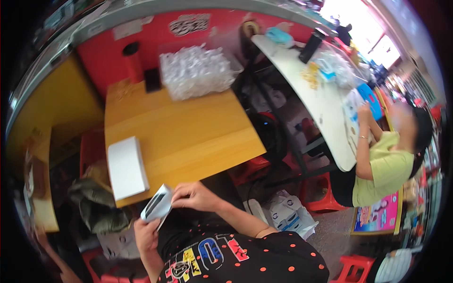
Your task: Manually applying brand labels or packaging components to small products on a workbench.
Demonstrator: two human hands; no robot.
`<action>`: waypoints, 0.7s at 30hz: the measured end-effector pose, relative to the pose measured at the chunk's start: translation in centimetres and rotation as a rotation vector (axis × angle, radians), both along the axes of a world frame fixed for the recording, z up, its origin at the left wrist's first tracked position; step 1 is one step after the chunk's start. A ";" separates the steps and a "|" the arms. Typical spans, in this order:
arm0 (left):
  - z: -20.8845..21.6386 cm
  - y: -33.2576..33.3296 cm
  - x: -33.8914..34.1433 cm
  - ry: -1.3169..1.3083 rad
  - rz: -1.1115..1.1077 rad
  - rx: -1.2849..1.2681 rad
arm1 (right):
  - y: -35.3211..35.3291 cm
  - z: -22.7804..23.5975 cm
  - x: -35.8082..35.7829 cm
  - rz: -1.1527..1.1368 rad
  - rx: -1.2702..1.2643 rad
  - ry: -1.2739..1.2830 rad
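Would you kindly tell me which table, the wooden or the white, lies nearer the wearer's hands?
The wooden table, straight ahead: its edge lies just beyond the left hand and right hand. The white table stands farther off, rightward.

Wide bare middle on the surface, 1 open lane running ahead of the right hand! Far side, though, it's blocked: plastic heap dead ahead, black slab and red tumbler to its left. White stack bars the near-left corner, ahead of the left hand.
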State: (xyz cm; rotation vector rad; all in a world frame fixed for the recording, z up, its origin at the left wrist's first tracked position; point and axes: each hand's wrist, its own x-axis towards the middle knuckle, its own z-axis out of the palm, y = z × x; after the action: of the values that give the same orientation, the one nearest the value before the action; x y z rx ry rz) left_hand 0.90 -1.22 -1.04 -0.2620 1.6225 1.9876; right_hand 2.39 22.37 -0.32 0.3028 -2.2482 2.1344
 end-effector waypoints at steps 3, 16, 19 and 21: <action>-0.4 0.2 -0.4 0.072 -0.023 -0.094 | -0.3 -0.5 0.1 -0.080 -0.140 -0.065; -0.9 -0.3 0.1 0.174 -0.160 0.058 | -1.7 -2.4 0.4 -0.309 -0.338 -0.090; -1.4 -0.5 0.0 0.196 -0.193 0.089 | -1.9 -2.9 0.3 -0.330 -0.377 -0.133; -1.5 -0.5 0.1 0.198 -0.195 0.106 | -1.9 -2.9 0.2 -0.329 -0.355 -0.147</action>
State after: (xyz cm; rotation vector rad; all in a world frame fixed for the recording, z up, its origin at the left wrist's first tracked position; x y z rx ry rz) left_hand 1.03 -1.76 -2.52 0.1336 1.5873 1.9904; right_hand 2.60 20.43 -3.25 -0.2247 -1.7708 2.3653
